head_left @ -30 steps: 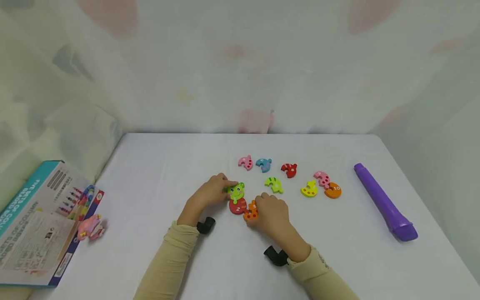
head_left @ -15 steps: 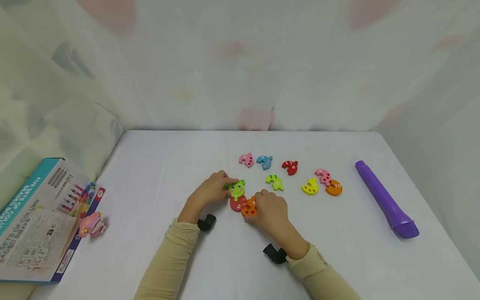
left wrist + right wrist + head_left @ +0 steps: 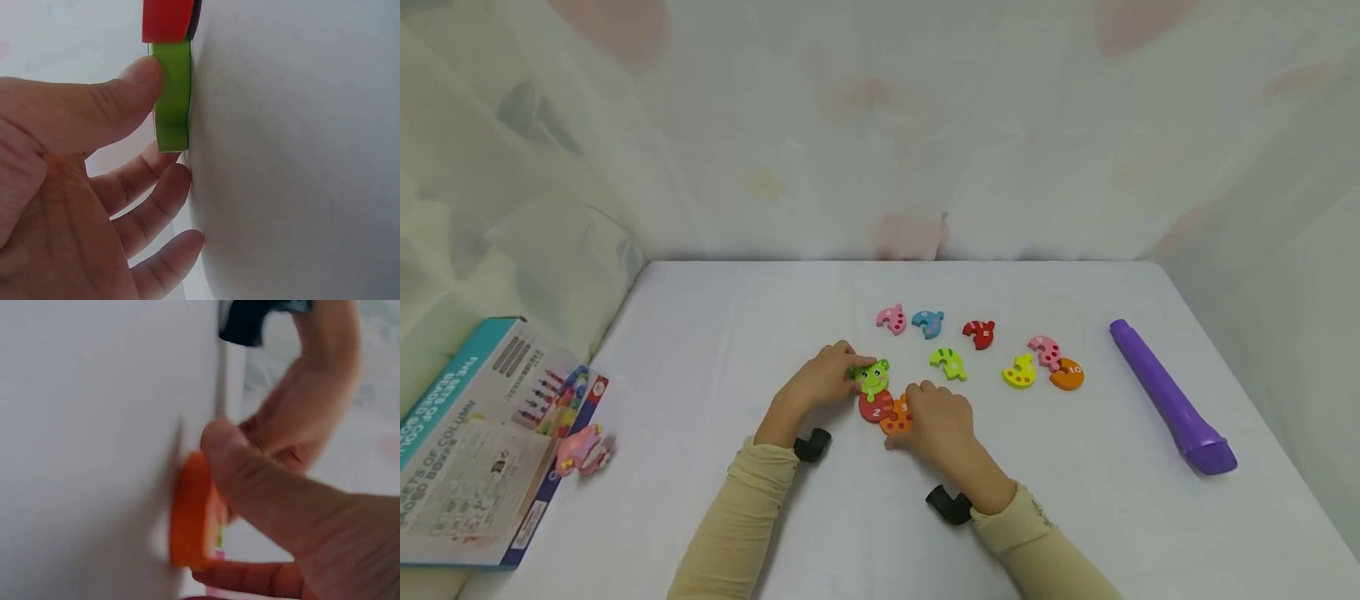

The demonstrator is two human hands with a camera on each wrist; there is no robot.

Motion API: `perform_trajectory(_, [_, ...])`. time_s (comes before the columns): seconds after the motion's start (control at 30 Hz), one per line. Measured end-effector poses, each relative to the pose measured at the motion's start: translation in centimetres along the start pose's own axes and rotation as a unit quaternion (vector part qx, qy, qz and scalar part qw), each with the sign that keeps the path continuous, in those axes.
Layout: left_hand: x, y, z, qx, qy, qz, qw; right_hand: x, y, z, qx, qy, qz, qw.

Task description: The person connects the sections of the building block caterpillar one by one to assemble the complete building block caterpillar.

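My left hand [image 3: 822, 377] pinches a green puzzle piece with a smiling cartoon face [image 3: 874, 377]; in the left wrist view the thumb presses the edge of this green piece [image 3: 173, 94]. Joined below it is a round red puzzle piece marked 2 [image 3: 872, 408]. My right hand [image 3: 942, 423] grips an orange dotted puzzle piece marked 3 [image 3: 893, 423], which meets the red piece's right side. Blurred in the right wrist view, the orange piece [image 3: 189, 515] sits between thumb and fingers, low against the tabletop. The right fingers partly cover it in the head view.
Loose puzzle pieces lie beyond and to the right: pink [image 3: 892, 319], blue [image 3: 928, 323], red [image 3: 979, 334], green [image 3: 949, 363], yellow [image 3: 1019, 372], another pink [image 3: 1044, 350] and orange [image 3: 1067, 375]. A purple stick [image 3: 1172, 400] lies right; a box [image 3: 490, 458] and pink figurine [image 3: 582, 451] are left.
My right hand has shifted the orange piece slightly left, up against the red piece. The left hand has stayed on the green piece. The view has tilted a little.
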State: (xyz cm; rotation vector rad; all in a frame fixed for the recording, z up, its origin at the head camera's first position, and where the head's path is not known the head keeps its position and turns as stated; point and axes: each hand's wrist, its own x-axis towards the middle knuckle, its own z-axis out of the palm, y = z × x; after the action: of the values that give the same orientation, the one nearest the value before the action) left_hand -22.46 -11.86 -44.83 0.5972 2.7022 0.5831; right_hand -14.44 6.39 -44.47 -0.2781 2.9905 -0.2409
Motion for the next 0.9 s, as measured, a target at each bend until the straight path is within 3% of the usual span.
perform_trajectory(0.13, [0.1,-0.1,-0.2,-0.001,0.004,0.001,1.0,0.5,1.1,-1.2,0.038,0.01,0.004,0.9992])
perform_trajectory(0.27, [0.3,-0.2,0.0,-0.004,0.004,0.008,1.0,1.5,2.8,-2.4,0.07,0.059,0.012,0.9957])
perform_trajectory(0.43, [0.1,-0.3,0.4,-0.016,0.001,0.007,0.9998,4.0,4.7,-3.4,0.062,0.103,-0.023,0.9925])
perform_trajectory(0.53, [-0.1,-0.3,0.6,-0.024,0.003,0.009,0.9997,6.5,5.4,-3.8,0.025,0.086,-0.071,0.9934])
perform_trajectory(0.7, [-0.3,-0.3,0.6,-0.015,0.008,0.02,0.9996,10.8,5.7,-4.9,-0.019,0.018,-0.139,0.9899])
perform_trajectory(0.9, [-0.2,-0.4,0.2,-0.013,0.006,0.028,0.9995,13.7,5.1,-5.5,-0.027,-0.062,-0.18,0.9813])
